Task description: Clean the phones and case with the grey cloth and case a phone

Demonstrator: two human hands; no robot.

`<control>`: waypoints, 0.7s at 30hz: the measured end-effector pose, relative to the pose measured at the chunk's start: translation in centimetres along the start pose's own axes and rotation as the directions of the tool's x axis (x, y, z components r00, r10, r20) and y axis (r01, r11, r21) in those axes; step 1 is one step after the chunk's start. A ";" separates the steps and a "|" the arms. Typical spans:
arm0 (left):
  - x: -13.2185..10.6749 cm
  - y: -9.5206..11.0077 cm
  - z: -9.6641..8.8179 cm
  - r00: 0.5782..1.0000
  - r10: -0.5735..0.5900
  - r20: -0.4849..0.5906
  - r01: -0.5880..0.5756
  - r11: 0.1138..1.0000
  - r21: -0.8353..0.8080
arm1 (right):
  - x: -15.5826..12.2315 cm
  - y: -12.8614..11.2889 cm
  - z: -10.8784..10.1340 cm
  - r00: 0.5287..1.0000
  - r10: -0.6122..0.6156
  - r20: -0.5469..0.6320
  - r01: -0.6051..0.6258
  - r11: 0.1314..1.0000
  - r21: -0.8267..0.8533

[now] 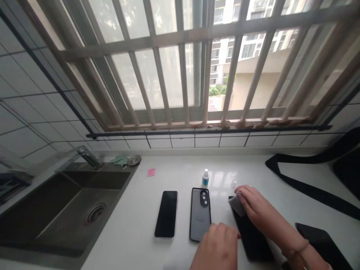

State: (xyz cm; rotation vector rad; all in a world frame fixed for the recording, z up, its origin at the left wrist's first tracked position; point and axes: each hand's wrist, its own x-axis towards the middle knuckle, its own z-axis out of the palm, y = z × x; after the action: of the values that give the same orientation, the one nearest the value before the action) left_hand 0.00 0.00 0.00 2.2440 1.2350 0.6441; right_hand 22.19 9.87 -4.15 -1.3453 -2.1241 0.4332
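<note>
Three phones lie side by side on the white counter (180,180). One phone (167,213) lies screen up at the left. A second phone (200,218) lies back up in the middle, its camera bump showing. My right hand (253,208) presses a small grey cloth (236,204) onto the top of the third phone (250,238), a dark slab at the right. My left hand (218,247) rests at that phone's left edge with its fingers curled; what it grips is hidden. A small white bottle with a blue label (205,178) stands behind the phones.
A steel sink (70,206) with a tap (90,157) fills the left. A pink note (151,172) and a green rag (120,160) lie near it. A black strap (303,183) and a dark flat object (323,240) lie at the right. A barred window is behind.
</note>
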 end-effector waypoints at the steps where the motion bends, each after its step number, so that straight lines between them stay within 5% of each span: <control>1: 0.0 -0.8 2.4 1.000 -0.003 -0.001 0.003 0.991 0.137 | -0.1 0.6 0.4 1.000 0.005 -0.029 -0.007 0.998 -0.059; 5: -0.1 -2.6 9.0 0.981 0.079 -0.178 0.003 0.907 0.421 | -0.2 1.8 1.6 1.000 0.023 -0.005 -0.024 0.980 -0.198; 10: 0.4 -4.2 11.8 0.943 0.156 -0.295 -0.004 0.890 0.456 | -0.3 1.7 2.4 1.000 0.007 -0.009 -0.009 0.962 -0.272; 14: 0.3 -5.2 13.5 0.931 0.102 -0.350 0.058 0.906 0.419 | -0.2 0.6 2.4 1.000 0.013 -0.017 -0.016 0.984 -0.179; 18: 0.3 -5.0 14.0 0.971 -0.057 -0.232 0.106 0.973 0.205 | 0.2 -0.7 1.3 0.999 0.037 0.007 -0.038 0.997 0.069; 21: 0.7 -4.5 12.3 0.938 -0.347 0.017 0.339 0.902 -0.268 | 0.4 -1.3 0.0 0.997 0.073 0.031 -0.077 0.981 0.175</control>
State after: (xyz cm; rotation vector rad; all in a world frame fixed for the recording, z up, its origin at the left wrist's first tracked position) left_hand 5.07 0.35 -12.09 1.7464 1.4223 0.6636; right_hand 21.08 9.69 -3.31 -1.3266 -2.0069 0.6560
